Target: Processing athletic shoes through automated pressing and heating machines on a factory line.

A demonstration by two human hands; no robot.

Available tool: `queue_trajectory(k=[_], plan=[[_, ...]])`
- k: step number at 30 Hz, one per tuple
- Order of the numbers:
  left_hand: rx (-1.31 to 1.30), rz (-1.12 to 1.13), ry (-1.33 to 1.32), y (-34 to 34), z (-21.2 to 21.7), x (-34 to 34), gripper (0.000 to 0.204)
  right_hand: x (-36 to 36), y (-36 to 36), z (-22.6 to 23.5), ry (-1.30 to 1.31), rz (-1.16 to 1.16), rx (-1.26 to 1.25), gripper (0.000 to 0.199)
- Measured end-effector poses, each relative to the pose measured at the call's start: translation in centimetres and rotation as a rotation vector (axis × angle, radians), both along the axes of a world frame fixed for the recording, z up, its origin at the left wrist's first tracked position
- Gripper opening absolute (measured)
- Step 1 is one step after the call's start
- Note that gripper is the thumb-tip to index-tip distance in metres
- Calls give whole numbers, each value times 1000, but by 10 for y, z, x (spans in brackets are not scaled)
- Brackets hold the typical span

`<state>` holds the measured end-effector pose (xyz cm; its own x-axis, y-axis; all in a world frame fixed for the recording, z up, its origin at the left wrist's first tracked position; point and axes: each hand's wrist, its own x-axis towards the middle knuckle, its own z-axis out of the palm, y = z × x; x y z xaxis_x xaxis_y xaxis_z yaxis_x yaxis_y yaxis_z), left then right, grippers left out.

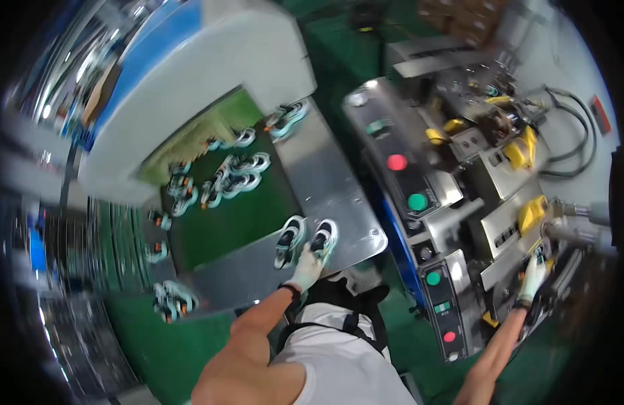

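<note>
My left hand point(306, 270), in a white glove, has its fingers closed on the near end of a black-and-white sneaker point(324, 236) with a pale teal sole, at the steel table's near right corner. Just left of it stands a matching sneaker point(290, 237), apart from my hand. Far to the right, my right hand point(533, 278), also gloved, reaches into a steel machine point(504, 229). Its fingers look closed around something small with teal and dark parts, too blurred to name.
A steel table edge point(325, 162) borders a green conveyor belt point(221, 233) carrying several sneakers out of a white-and-blue housing point(251, 47). More sneakers point(173, 300) rest at the table's left end. A control panel point(406, 162) with red and green buttons stands between table and machine. Yellow pads point(521, 150) sit on the machine.
</note>
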<state>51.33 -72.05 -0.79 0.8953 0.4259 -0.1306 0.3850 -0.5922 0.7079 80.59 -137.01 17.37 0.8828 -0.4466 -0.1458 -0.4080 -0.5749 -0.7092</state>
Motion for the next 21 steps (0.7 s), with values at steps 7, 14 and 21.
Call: queue_trajectory(k=[7, 14, 21], plan=[[-175, -77, 182, 25, 4, -8, 75, -163, 320, -63, -153, 449, -667, 92], [-61, 123, -119, 113, 80, -62, 74, -196, 398, -85, -114, 751, -457, 100], [-245, 45, -121, 118, -8, -29, 74, -261, 630, -199, -7, 546, 20, 74]])
